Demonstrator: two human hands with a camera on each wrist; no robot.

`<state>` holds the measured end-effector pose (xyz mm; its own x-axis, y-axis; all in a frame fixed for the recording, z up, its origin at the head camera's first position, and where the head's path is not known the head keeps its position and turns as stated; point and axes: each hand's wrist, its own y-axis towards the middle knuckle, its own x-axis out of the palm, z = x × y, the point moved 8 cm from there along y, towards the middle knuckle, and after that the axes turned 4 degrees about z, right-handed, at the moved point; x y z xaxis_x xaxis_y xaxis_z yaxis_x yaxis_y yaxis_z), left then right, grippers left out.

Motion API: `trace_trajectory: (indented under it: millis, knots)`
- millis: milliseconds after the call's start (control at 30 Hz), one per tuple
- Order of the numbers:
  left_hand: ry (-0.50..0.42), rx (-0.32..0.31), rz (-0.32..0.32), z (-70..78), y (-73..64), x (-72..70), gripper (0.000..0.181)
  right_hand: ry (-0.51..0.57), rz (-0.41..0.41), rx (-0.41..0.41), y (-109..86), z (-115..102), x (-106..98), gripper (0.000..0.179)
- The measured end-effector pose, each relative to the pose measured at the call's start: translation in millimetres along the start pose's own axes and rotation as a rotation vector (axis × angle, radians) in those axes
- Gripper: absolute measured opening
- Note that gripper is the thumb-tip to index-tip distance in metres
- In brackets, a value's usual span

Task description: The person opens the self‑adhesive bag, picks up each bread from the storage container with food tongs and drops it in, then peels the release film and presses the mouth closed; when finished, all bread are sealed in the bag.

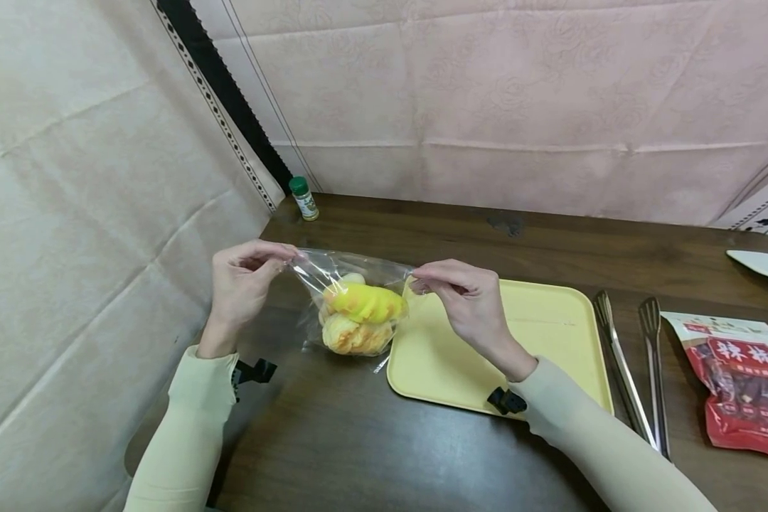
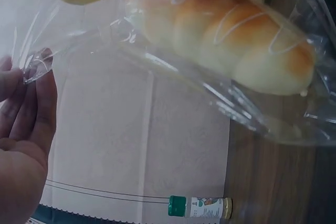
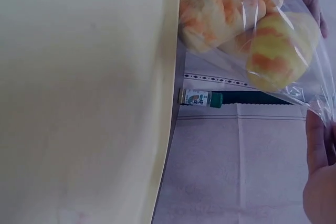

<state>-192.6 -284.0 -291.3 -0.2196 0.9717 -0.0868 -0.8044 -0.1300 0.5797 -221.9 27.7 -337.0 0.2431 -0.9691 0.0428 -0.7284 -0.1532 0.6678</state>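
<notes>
A clear plastic bag (image 1: 313, 267) hangs between the two hands, with several bread rolls inside. A bright yellow roll (image 1: 366, 303) lies over a paler golden one (image 1: 352, 337); in the left wrist view a browned roll with white icing lines (image 2: 226, 35) shows through the film. The left hand (image 1: 246, 284) pinches the bag's upper left corner between thumb and fingers. At the upper right corner, the right hand (image 1: 464, 302) pinches the film too. The bag's right side overlaps the left edge of a pale yellow tray (image 1: 550, 341), which lies under the right hand.
Right of the tray lie two pairs of metal tongs (image 1: 624, 370) (image 1: 654, 363). Farther right are a red food packet (image 1: 745, 384) and a white blade-like tool (image 1: 764, 264). A green-capped jar (image 1: 304, 199) stands at the table's back left corner. Fabric screens the back and left.
</notes>
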Motion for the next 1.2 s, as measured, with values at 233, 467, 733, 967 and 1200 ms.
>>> trace_trajectory:
  millis: [233, 467, 733, 967, 1200]
  knots:
    - [-0.042, -0.029, -0.025, -0.1, -0.5, -0.9, 0.039, -0.138, -0.020, -0.026, -0.1, -1, -6, 0.019]
    - [-0.068, -0.089, 0.028, -0.6, 0.0, 1.6, 0.021, -0.199, -0.044, -0.046, 0.2, -4, -7, 0.028]
    - [0.130, -0.171, 0.055, -3.8, 0.3, 2.0, 0.017, -0.199, 0.052, 0.062, 4.4, 0, -7, 0.011]
    - [0.178, -0.114, -0.057, 5.5, -1.8, 10.3, 0.022, -0.204, -0.083, 0.292, 7.2, 10, 6, 0.043]
    - [0.096, 0.058, -0.171, 27.4, -7.9, 29.2, 0.017, -0.329, -0.248, 0.327, 8.6, 8, 28, 0.024]
